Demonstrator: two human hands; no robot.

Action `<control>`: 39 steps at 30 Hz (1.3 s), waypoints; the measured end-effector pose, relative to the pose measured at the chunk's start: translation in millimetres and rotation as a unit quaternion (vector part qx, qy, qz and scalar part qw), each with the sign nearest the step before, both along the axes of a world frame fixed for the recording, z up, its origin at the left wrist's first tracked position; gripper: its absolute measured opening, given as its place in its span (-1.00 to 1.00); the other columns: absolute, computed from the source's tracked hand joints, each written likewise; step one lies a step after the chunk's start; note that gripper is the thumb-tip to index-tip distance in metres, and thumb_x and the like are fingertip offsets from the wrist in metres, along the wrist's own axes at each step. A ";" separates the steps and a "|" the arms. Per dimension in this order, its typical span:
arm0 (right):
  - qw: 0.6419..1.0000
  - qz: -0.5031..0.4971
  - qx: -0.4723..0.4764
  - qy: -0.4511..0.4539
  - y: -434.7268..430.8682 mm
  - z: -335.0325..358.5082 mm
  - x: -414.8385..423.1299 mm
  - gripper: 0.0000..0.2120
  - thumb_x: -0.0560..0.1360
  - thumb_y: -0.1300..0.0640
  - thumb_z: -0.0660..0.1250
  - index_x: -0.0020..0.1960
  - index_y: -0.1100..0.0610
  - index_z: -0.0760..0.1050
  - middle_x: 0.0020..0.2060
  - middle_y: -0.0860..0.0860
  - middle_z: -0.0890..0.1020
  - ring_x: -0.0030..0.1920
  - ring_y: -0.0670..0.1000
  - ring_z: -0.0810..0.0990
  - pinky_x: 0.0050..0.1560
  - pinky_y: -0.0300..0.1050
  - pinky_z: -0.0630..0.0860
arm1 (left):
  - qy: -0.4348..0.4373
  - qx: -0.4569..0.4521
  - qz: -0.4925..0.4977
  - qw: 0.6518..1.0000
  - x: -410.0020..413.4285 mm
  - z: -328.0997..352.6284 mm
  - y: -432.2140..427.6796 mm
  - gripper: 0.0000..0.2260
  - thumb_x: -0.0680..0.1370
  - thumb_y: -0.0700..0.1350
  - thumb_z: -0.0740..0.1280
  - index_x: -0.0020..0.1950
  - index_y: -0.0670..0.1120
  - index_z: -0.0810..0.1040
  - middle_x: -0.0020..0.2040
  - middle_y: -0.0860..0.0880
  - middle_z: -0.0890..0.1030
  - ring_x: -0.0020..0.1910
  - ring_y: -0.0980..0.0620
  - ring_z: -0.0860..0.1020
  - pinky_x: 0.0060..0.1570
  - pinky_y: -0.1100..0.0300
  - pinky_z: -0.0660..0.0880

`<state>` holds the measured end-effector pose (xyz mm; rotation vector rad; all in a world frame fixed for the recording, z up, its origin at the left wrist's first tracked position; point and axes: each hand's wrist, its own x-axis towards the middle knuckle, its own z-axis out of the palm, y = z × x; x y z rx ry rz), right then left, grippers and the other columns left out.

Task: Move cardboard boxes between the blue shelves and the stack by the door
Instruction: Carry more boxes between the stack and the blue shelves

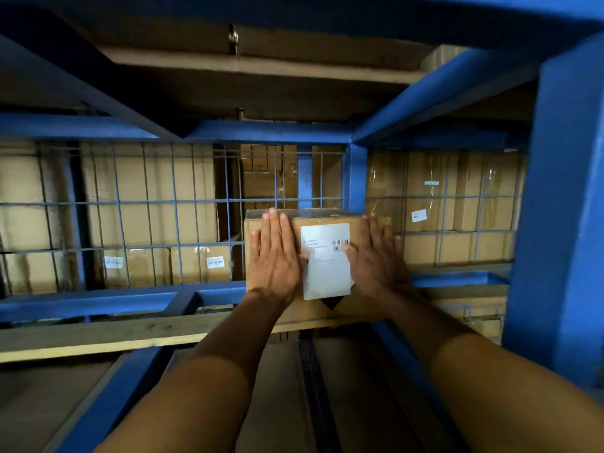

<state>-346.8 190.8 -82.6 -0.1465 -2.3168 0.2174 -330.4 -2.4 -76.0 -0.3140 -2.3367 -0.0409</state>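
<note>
In the head view I see one small brown cardboard box (pixel 323 220) inside the blue metal shelf frame (pixel 555 191). It sits upright on a pale wooden plank (pixel 98 338) that runs across the shelf. Its long side goes from left to right. Its wide front face points straight at me, and I see only a thin strip of its top. A white paper label (pixel 325 269) with small bar codes is stuck in the middle of that front face.

Both bare arms reach out in front, side by side, and go up to the box. The left hand (pixel 276 256) lies flat on the front face, just left of the label. Its fingers are straight, close together and point up, and the tips reach the top edge. The right hand (pixel 376 256) lies flat the same way, just right of the label. Both thumbs touch the label's sides. Neither hand curls round anything; they only press on the box.

Behind the box is a blue wire grid (pixel 147 204). I cannot tell if the box touches it. Past the grid stand more big brown boxes (pixel 147 178). Below the plank lie the flat tops of other cardboard boxes (pixel 277 387).
</note>
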 end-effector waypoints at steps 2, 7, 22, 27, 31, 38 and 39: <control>1.000 -0.019 -0.010 -0.013 -8.8 6.1 27.7 -0.39 0.63 -0.19 0.04 0.58 0.10 0.07 0.56 0.11 0.15 0.51 0.21 0.15 0.47 0.18 0.11 | -0.033 0.028 -0.014 0.999 25.3 4.1 -4.9 -0.37 0.66 0.15 -0.08 0.57 -0.21 -0.20 0.56 -0.28 -0.15 0.54 -0.25 -0.16 0.49 -0.17 -0.13; 1.000 -0.013 0.020 0.004 -23.8 23.8 99.5 -0.63 0.64 -0.07 0.10 0.19 0.17 0.51 0.13 0.12 0.56 0.12 0.16 0.53 0.07 0.03 0.48 | -0.036 -0.012 -0.013 0.999 77.9 24.6 -22.6 -0.57 0.64 -0.04 0.10 0.43 -0.24 0.31 0.37 -0.26 0.40 0.39 -0.24 0.32 0.41 -0.21 0.18; 0.977 -0.205 0.051 0.033 -84.9 25.1 264.4 -0.60 0.66 0.00 0.06 0.19 0.27 0.50 0.12 0.27 0.57 0.14 0.32 0.52 0.05 0.11 0.47 | 0.063 0.012 -0.250 0.966 148.9 32.7 -51.3 -0.68 0.66 -0.11 0.10 0.09 -0.29 0.56 0.03 -0.29 0.59 0.00 -0.28 0.56 -0.12 -0.01 0.42; 0.948 -0.314 0.040 -0.022 -101.8 10.7 353.8 -0.61 0.66 -0.01 0.04 0.17 0.25 0.49 0.11 0.26 0.57 0.15 0.31 0.52 0.10 0.12 0.45 | 0.073 -0.071 -0.347 0.932 197.4 22.5 -49.2 -0.78 0.60 -0.22 0.16 -0.01 -0.27 0.59 -0.11 -0.24 0.61 -0.13 -0.26 0.60 -0.21 -0.01 0.53; 0.911 -0.410 0.032 -0.037 -107.5 15.5 453.0 -0.62 0.65 -0.02 0.06 0.18 0.23 0.50 0.12 0.28 0.56 0.16 0.32 0.52 0.14 0.16 0.48 | 0.032 -0.005 -0.458 0.888 259.9 24.0 -17.2 -0.63 0.66 -0.07 0.04 0.03 -0.25 0.56 -0.03 -0.29 0.62 -0.04 -0.31 0.59 -0.16 -0.04 0.48; 0.815 -0.579 0.027 -0.006 -124.6 42.4 639.1 -0.58 0.62 -0.06 0.06 0.14 0.20 0.54 0.14 0.24 0.58 0.20 0.28 0.52 0.16 0.14 0.49 | 0.035 0.063 -0.646 0.760 417.4 48.1 29.7 -0.66 0.65 -0.08 0.13 -0.04 -0.26 0.61 -0.12 -0.28 0.63 -0.11 -0.30 0.60 -0.15 -0.06 0.53; 0.797 -0.604 0.024 0.000 -129.7 47.0 666.7 -0.58 0.62 -0.07 0.05 0.12 0.19 0.55 0.12 0.24 0.59 0.18 0.28 0.53 0.13 0.14 0.49 | 0.052 0.056 -0.678 0.731 443.6 52.9 30.8 -0.68 0.64 -0.13 0.17 -0.09 -0.29 0.62 -0.17 -0.28 0.62 -0.17 -0.30 0.60 -0.20 -0.07 0.52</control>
